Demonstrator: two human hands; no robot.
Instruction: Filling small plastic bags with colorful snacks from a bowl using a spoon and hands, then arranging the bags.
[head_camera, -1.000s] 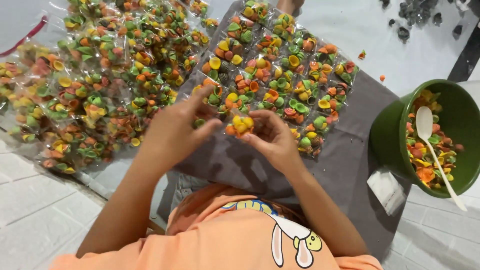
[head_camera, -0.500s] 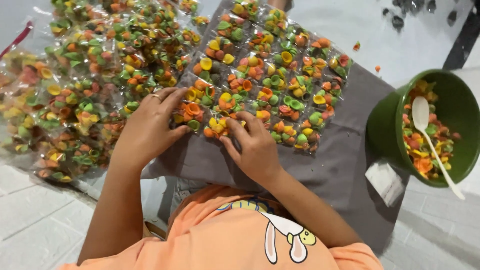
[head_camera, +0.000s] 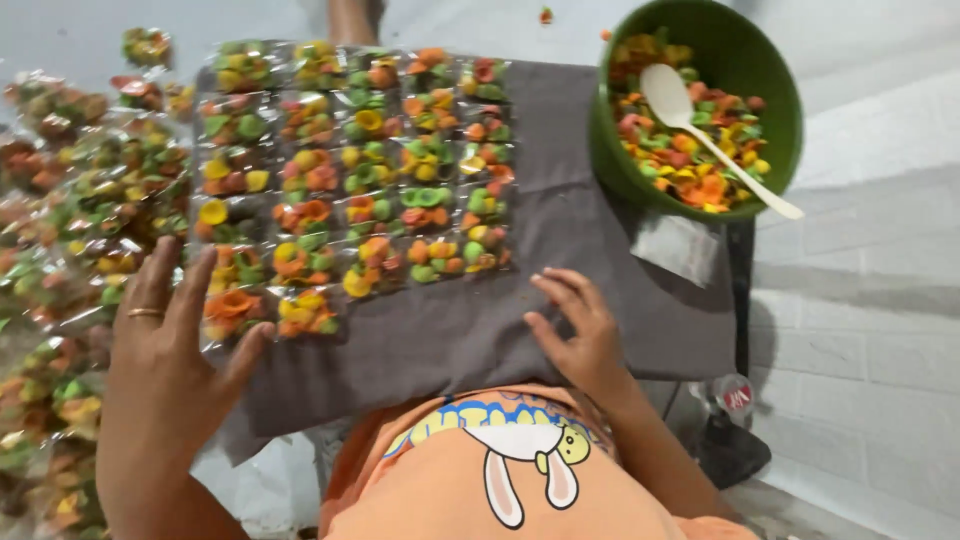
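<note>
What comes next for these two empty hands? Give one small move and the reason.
Probably the right hand should reach to the spoon in the green bowl. Both hands are empty, the left hand rests by the packets, and loose shells remain in the bowl.

Green bowl (head_camera: 618, 160) sits top right, full of coloured shell crackers (head_camera: 690, 150), white spoon (head_camera: 715, 140) resting across them, small clear packet (head_camera: 680, 245) just below, grey cloth (head_camera: 560, 300) underneath
</note>
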